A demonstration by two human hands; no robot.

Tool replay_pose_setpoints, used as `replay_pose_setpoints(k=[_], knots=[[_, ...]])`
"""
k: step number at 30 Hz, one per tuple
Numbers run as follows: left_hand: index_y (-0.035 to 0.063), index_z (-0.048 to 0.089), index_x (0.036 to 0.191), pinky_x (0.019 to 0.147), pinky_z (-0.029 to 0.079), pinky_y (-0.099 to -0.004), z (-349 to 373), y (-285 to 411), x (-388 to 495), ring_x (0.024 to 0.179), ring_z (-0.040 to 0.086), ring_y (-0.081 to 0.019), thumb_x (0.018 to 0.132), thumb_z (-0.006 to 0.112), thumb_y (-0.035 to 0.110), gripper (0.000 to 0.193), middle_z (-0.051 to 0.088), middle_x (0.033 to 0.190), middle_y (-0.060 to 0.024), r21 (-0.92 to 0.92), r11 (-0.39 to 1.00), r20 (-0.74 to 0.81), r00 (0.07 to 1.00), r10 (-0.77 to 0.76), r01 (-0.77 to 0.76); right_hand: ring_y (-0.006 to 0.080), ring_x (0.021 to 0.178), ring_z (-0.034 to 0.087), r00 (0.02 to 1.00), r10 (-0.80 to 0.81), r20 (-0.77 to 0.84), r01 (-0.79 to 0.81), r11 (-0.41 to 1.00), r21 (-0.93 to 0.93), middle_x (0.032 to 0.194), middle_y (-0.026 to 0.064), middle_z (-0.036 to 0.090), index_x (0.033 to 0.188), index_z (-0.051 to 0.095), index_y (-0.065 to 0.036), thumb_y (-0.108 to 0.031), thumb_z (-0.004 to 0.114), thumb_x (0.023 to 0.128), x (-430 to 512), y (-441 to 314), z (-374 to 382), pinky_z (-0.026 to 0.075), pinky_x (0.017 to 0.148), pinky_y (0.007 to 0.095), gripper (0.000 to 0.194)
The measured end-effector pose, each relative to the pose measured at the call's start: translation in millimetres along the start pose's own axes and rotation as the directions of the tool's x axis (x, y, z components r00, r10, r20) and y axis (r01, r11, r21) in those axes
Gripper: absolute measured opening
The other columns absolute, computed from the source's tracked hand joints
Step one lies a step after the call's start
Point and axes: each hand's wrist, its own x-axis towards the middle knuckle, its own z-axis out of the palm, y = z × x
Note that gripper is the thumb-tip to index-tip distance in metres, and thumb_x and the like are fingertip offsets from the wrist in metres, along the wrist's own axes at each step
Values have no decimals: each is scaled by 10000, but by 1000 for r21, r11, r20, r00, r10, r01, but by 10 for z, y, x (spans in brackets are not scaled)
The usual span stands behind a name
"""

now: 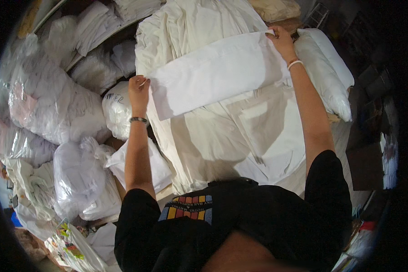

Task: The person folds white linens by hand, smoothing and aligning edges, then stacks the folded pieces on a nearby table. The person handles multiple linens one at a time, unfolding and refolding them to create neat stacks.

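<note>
A white cloth folded into a long band (210, 73) stretches at a slant between my two hands. My left hand (138, 90) pinches its near left corner. At the far right corner, my right hand (283, 40) grips the cloth's edge between thumb and fingers. Beneath the band lies a heap of cream-white fabric (204, 136), wrinkled and spread over a surface that it mostly hides. Gathered folds of white fabric (176, 27) run away from me behind the band. Shadows of my arms and head fall across the cloth.
Plastic bags stuffed with white textiles (61, 98) crowd the left side. A smaller tied bag bearing writing (117, 108) sits by my left wrist. Plastic-wrapped pillows (323, 68) lie at the right edge. Shelving with folded linens (95, 25) stands at the far left.
</note>
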Motion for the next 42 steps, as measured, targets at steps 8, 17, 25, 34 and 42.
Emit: replay_pose_setpoints(k=[8, 17, 25, 34, 42], knots=[[63, 308, 1563, 1197, 76, -641, 1691, 845, -867, 1525, 179, -399, 902, 629, 346, 788, 268, 1634, -179, 390, 750, 334, 841, 425, -534, 305, 1502, 281, 730, -498, 468, 617, 775, -137, 1620, 98, 332, 1532, 394, -146, -300, 617, 953, -1276, -1334, 805, 194, 1216, 544, 639], [108, 260, 1590, 1161, 60, -708, 1444, 125, -451, 1532, 149, -402, 953, 522, 594, 843, 196, 1662, -177, 692, 698, 137, 983, 124, -185, 313, 1530, 209, 869, -312, 385, 495, 566, -659, 1663, 99, 221, 1599, 229, -340, -612, 470, 982, -730, -91, 506, 189, 1183, 648, 716], [-59, 470, 1406, 1093, 379, -475, 768, -469, -857, 1333, 470, -386, 891, 713, 464, 773, 490, 1429, -296, 506, 856, -216, 976, 9, 104, 263, 1545, 180, 922, 58, 382, 308, 488, -817, 1677, 88, 189, 1625, 149, -268, -535, 478, 1015, -718, -431, 429, 184, 1209, 600, 742], [55, 575, 734, 576, 318, -251, 138, -93, -1115, 674, 393, -59, 904, 757, 224, 301, 481, 692, 61, -56, 901, 44, 903, -428, 430, 283, 1521, 243, 913, -99, 395, -86, 901, 426, 1650, 160, 248, 1609, 190, -90, -205, 707, 936, -2150, -1655, 848, 243, 1224, 402, 856], [19, 629, 806, 608, 448, -351, 186, 801, -711, 615, 546, -177, 920, 682, 216, 234, 625, 713, -126, 377, 908, 205, 973, 109, -182, 382, 1464, 334, 927, -130, 352, 54, 974, 219, 1585, 222, 336, 1564, 256, -49, -242, 779, 854, -2401, -1650, 891, 316, 1205, 419, 902]])
